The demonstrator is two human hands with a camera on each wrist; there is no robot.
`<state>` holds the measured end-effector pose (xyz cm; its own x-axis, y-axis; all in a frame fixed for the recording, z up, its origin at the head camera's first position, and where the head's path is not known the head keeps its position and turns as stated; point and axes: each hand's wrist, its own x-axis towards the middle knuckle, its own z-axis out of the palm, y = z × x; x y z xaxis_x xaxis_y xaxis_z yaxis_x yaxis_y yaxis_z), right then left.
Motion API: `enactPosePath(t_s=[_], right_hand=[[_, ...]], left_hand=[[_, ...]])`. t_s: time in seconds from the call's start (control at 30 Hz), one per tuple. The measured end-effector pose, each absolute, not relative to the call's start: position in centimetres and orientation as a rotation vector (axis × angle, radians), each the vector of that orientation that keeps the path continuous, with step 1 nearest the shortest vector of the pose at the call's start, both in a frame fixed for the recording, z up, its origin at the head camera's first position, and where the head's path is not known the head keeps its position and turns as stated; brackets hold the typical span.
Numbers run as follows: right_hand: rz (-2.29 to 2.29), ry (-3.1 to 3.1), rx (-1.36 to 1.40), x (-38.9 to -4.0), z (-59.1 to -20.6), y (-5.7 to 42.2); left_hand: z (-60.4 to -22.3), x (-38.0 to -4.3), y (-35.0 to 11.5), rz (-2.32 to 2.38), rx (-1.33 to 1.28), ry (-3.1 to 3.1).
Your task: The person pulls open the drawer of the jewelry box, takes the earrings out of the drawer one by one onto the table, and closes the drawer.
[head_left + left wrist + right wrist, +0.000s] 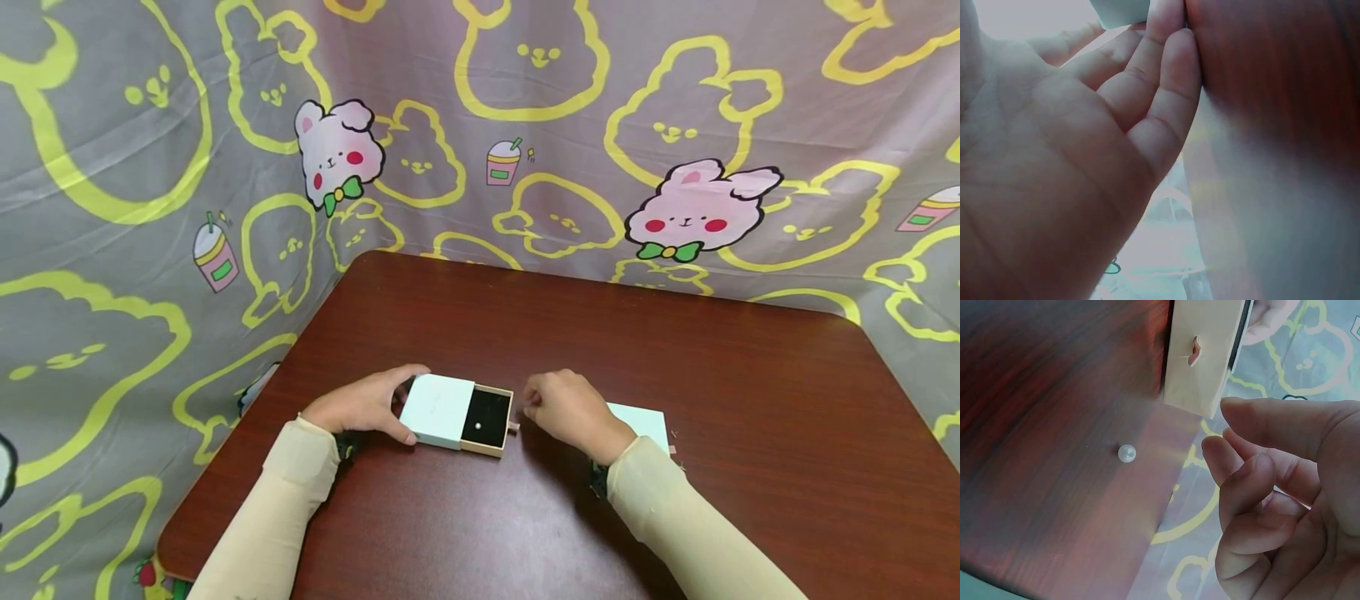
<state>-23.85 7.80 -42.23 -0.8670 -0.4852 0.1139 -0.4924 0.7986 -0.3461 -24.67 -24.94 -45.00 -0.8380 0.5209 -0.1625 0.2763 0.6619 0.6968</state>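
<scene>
My left hand (367,408) holds the left end of a pale blue box sleeve (438,410) between thumb and fingers. In the left wrist view only a corner of the sleeve (1121,11) shows beyond the fingers. A drawer (482,451) with black lining sticks out to the right, and a small pearl (477,426) sits on the lining. Just right of the drawer, my right hand (572,410) hovers with loosely bent fingers, nothing visible between them. The right wrist view shows the drawer's front with its ribbon pull (1195,352), and a pearl (1127,453) on the tabletop.
Behind the right forearm lies another pale blue box (647,421), partly hidden, with a ribbon tab and tiny bits at its right side. Everything rests on a dark red-brown wooden table (465,525). A patterned curtain (435,75) hangs around the table's far and left sides.
</scene>
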Motion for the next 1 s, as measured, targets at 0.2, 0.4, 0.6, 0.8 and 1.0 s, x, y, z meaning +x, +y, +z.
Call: enactPosePath(t_s=[0.2, 0.4, 0.6, 0.8, 1.0], right_hand=[[0.586, -2.970, 0.805, -23.7, -41.9, 7.5], [0.591, -2.976, 0.817, -23.6, -41.8, 7.3], [0.613, -2.960, 0.842, -23.6, -41.8, 7.1], [0.623, -2.933, 0.861, -23.7, -41.8, 7.0], [0.646, -2.929, 0.853, -23.6, -41.7, 6.7]], left_hand=[[-45.0, -24.7, -24.9, 0.973, 0.604, 2.532], [-44.9, -24.6, -24.8, 0.976, 0.602, 2.533], [-44.7, -24.5, -24.7, 0.963, 0.584, 2.540], [-44.8, -24.5, -24.6, 0.974, 0.585, 2.535], [-44.9, -24.5, -24.7, 0.975, 0.584, 2.535]])
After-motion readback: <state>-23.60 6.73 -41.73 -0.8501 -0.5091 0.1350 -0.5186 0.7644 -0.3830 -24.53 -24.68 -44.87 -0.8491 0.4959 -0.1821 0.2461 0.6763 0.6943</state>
